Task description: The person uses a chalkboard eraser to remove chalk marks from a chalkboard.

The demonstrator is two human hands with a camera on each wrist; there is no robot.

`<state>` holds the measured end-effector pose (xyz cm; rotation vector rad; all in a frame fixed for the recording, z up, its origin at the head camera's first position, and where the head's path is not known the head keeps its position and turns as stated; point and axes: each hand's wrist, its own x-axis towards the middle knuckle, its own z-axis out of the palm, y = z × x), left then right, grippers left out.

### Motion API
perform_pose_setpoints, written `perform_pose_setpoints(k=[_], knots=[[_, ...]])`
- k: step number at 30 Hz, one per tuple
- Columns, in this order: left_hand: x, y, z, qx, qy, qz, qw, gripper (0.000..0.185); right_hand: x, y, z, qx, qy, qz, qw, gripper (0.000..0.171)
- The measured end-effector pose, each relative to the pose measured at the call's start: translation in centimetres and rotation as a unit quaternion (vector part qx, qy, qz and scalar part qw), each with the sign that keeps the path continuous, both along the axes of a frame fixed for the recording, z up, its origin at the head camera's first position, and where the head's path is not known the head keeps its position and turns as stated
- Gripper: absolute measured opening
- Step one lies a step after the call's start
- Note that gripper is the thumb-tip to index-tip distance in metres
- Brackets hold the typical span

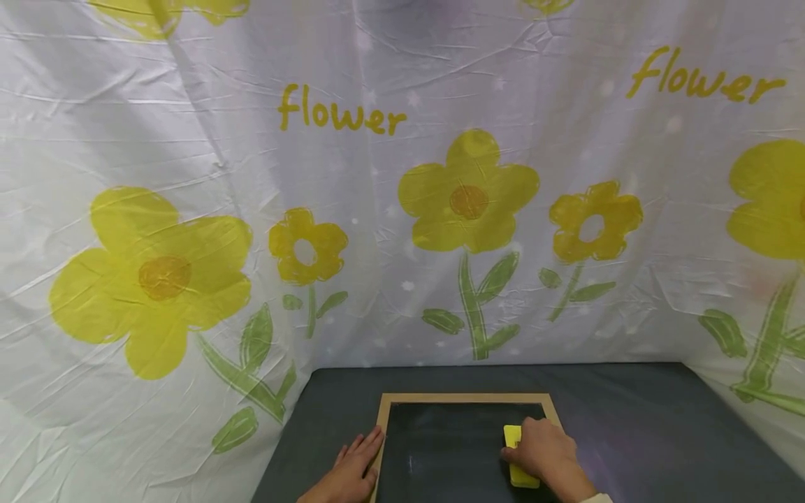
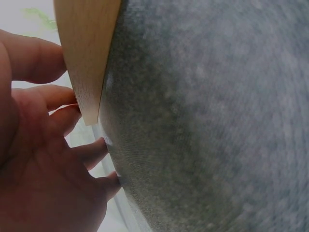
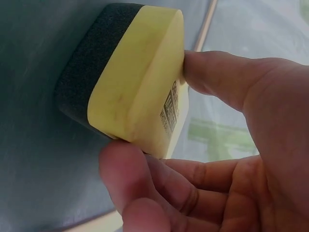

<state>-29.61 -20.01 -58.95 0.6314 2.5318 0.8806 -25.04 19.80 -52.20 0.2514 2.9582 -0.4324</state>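
Observation:
A blackboard [image 1: 449,447] with a light wooden frame [image 1: 465,398] lies on a dark cloth surface. My right hand [image 1: 546,450] grips a yellow board eraser [image 1: 524,478] over the right part of the board. In the right wrist view, thumb and fingers hold the yellow body of the eraser [image 3: 130,77], whose black pad [image 3: 94,67] faces the board; printing marks its back. My left hand [image 1: 352,468] rests against the left side of the frame with fingers extended. In the left wrist view, fingertips touch the outer edge of the wood [image 2: 89,63].
The dark cloth [image 1: 635,426] spreads around the board. White curtains [image 1: 377,328] printed with yellow flowers and the word "flower" stand behind and at both sides. A faint pale mark [image 1: 411,462] shows on the board's left part.

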Motion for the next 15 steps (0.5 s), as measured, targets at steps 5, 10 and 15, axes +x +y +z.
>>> perform_pose_setpoints(k=[5, 10, 15], knots=[[0.0, -0.3, -0.1, 0.009, -0.003, -0.013, 0.9999, 0.068, 0.2, 1.5, 0.1, -0.01, -0.016, -0.021, 1.0, 0.06], [0.1, -0.4, -0.2, 0.008, 0.001, -0.02, 0.9998, 0.07, 0.5, 3.0, 0.3, -0.018, -0.03, -0.031, 0.999, 0.059], [0.0, -0.2, -0.1, 0.017, 0.004, -0.011, 0.9998, 0.068, 0.5, 4.2, 0.4, -0.016, -0.048, -0.037, 0.998, 0.062]])
